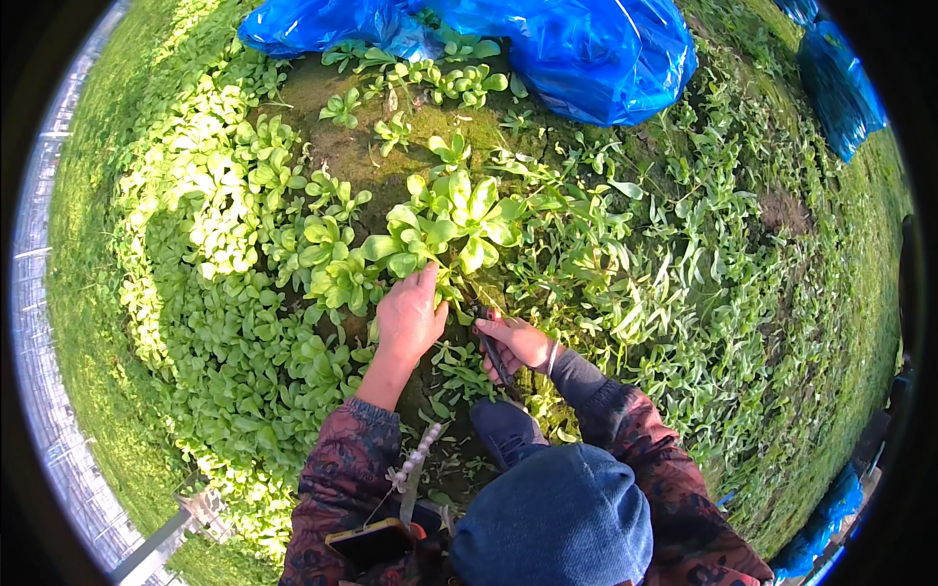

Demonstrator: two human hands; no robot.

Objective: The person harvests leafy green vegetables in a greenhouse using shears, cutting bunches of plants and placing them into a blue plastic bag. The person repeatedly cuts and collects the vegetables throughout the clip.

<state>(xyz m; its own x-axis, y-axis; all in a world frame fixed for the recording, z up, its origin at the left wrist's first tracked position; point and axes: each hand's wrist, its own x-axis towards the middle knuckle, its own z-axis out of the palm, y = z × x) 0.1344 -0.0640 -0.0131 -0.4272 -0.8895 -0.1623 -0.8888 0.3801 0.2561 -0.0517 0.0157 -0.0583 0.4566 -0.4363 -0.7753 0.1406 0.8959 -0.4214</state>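
Note:
My left hand is at the base of a rosette of broad, light green leaves, its fingers closed on the lower leaves and stem. My right hand, with a pale bracelet at the wrist, grips a dark-handled cutting tool. The tool points up towards the foot of the same plant, just right of my left hand. Its working end is hidden among stems and leaves, so I cannot tell whether it touches the plant.
Large blue plastic bags lie beyond the plants. Another blue bag sits far right. Dense leafy greens grow on the left, narrower-leaved plants on the right. My shoe, bent knee and a phone are close below.

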